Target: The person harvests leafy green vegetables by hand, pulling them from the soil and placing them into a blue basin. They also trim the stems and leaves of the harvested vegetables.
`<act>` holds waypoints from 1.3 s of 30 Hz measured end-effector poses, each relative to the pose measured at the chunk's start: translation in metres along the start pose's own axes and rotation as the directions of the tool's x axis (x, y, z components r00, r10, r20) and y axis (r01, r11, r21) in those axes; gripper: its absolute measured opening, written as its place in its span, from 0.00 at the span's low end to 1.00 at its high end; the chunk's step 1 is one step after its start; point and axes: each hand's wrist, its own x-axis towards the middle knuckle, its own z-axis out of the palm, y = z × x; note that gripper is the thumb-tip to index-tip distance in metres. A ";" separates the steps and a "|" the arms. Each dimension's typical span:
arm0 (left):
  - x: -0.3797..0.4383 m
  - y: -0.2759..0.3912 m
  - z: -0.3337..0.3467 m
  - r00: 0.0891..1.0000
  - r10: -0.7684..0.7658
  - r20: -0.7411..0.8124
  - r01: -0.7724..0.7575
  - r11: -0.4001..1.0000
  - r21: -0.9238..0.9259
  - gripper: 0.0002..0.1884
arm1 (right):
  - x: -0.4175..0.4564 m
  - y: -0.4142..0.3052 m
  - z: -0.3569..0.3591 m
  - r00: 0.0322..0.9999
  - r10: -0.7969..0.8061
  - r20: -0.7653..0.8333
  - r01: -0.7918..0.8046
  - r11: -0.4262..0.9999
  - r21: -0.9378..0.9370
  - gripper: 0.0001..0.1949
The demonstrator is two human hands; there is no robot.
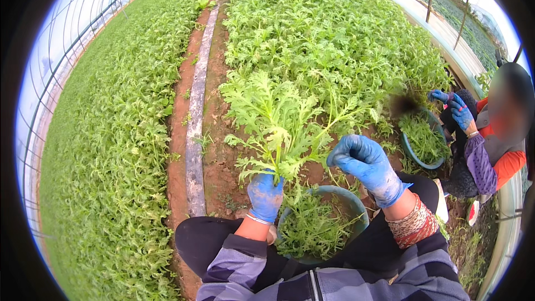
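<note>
My left hand (pixel 266 196), in a dirty blue glove, grips a bunch of leafy greens (pixel 278 133) by the stems. The lobed, light green leaves fan out above the fist. To the right, my right hand (pixel 368 169) is raised in a matching glove, its fingers curled in to the thumb. No object shows between those fingertips, which are close to the right side of the bunch. Below and between my hands, a blue-green tub (pixel 361 213) stands between my legs. Cut greens (pixel 313 228) lie loosely inside it.
Dense beds of growing greens (pixel 330 29) (pixel 113 146) flank a soil path with a pale strip (pixel 198 104). At right, a co-worker in blue gloves (pixel 462 115) sits by another tub of greens (pixel 439 127). Greenhouse hoops (pixel 50 67) curve along the left.
</note>
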 end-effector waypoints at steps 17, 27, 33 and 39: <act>-0.007 0.028 0.007 0.950 0.054 0.309 -0.006 0.988 -0.152 0.15 | 0.024 0.028 -0.008 0.909 -0.415 0.047 0.354 0.705 -0.614 0.11; -0.008 0.029 0.015 0.943 -0.066 0.326 0.150 0.959 -0.240 0.18 | 0.025 0.035 -0.006 0.917 -0.154 -0.369 0.237 0.953 0.190 0.07; 0.013 0.025 -0.004 0.677 -0.472 0.565 0.719 0.262 -0.643 0.14 | 0.008 -0.013 -0.047 0.852 0.182 0.490 -0.157 0.983 -0.094 0.12; 0.024 0.023 -0.015 0.609 -0.494 0.620 0.754 0.118 -0.646 0.14 | 0.012 0.063 -0.028 0.947 0.217 0.238 0.032 0.672 -0.739 0.13</act>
